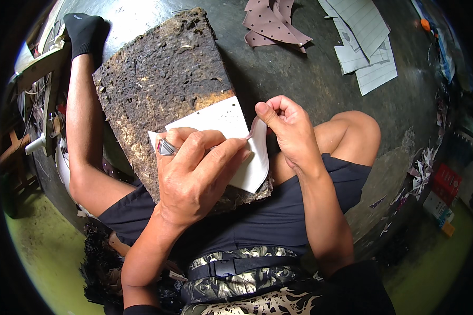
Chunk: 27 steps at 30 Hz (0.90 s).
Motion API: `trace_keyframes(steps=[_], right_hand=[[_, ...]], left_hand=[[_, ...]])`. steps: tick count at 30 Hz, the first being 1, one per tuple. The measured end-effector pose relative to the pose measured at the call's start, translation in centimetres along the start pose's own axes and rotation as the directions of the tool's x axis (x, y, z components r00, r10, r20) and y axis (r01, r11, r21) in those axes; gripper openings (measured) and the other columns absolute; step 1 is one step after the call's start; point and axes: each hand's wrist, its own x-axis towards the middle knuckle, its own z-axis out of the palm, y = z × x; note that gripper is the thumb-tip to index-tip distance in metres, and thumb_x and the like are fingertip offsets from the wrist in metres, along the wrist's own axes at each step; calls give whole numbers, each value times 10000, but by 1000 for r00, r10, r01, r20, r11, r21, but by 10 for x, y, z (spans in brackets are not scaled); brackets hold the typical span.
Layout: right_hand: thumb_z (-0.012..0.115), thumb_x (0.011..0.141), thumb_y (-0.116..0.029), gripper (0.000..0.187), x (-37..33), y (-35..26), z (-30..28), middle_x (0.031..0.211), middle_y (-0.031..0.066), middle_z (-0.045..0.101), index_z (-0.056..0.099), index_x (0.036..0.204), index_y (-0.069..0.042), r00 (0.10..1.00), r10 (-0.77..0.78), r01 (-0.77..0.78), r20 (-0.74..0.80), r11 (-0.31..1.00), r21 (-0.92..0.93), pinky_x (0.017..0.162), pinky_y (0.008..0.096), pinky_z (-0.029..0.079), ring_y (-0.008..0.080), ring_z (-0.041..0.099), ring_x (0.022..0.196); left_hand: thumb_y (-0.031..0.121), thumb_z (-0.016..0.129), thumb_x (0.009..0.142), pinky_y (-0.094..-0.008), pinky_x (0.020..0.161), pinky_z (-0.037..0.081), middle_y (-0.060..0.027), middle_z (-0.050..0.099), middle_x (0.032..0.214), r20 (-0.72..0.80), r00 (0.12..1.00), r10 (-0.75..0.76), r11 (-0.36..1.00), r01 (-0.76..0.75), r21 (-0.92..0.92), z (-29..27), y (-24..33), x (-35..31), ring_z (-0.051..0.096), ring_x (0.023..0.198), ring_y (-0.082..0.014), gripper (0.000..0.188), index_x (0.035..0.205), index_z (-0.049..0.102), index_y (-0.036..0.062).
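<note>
A thin white sheet (218, 119) with a few small dark holes lies on a rough, dark block (163, 68) between my legs. Its right side curls up into a flap (259, 152) with a pinkish edge. My left hand (192, 168), wearing a ring, rests over the sheet, its thumb and fingers closed at the flap's edge; part of the grip is hidden under the hand. On the right, my right hand (291, 128) pinches the top of the raised flap between thumb and bent fingers.
Pink dotted pieces (272, 23) lie on the dark floor beyond the block. Lined paper sheets (370, 47) are at the far right. Paper scraps (423, 165) and a red packet (446, 182) sit along the right side. A wooden frame (42, 65) stands at the left.
</note>
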Motion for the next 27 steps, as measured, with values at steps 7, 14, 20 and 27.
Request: trace_keyframes(steps=[7, 14, 20, 27], right_hand=[[825, 1104, -281, 249, 5, 2, 0, 885, -52, 703, 733, 1039, -58, 996, -52, 42, -72, 990, -131, 707, 212, 444, 13, 561, 778], [828, 1103, -279, 262, 6, -1, 2, 866, -65, 679, 733, 1018, -50, 992, -93, 76, -88, 980, -185, 684, 207, 422, 5, 529, 771], [841, 1093, -315, 312, 8, -6, 3, 836, -70, 663, 731, 966, -52, 982, -152, 109, -116, 944, -312, 646, 220, 394, 2, 500, 749], [745, 1119, -476, 457, -24, -27, 16, 1034, 126, 766, 581, 1426, -180, 985, 172, -117, -17, 738, 664, 854, 435, 665, 268, 773, 932]], left_hand=[[181, 980, 813, -412, 810, 436, 19, 692, 996, 12, 999, 43, 998, -43, 42, -2, -2, 4, 647, 892, -217, 314, 1094, 841, 174], [207, 977, 822, -442, 924, 393, 38, 685, 1002, 61, 997, 44, 998, -47, 48, -11, -3, 8, 659, 961, -218, 296, 1083, 837, 214], [217, 971, 828, -457, 931, 392, 41, 678, 1005, 66, 997, 38, 998, -41, 39, -11, -3, 8, 655, 983, -215, 296, 1093, 840, 220], [211, 967, 835, -452, 931, 398, 35, 685, 1011, 15, 998, 59, 996, -60, 64, -6, 1, 7, 658, 979, -212, 299, 1107, 843, 205]])
